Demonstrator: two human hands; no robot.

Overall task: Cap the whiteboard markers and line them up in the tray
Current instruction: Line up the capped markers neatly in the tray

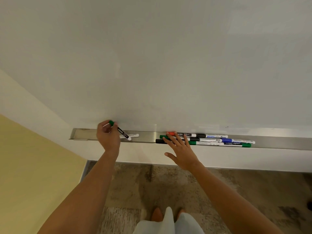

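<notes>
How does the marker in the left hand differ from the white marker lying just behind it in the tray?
The held marker has a black barrel with a green cap; the lying marker looks white. The held one tilts, lifted by the left hand; the other lies flat along the tray. Both sit at the tray's left part.

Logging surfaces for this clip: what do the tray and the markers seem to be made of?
Tray: likely brushed metal, steel or aluminium; grey, dull sheen, soft reflections. Markers: probably plastic, smooth white barrels with printed labels and glossy coloured caps. Left hand holds one; right hand lies spread over the pile.
</notes>
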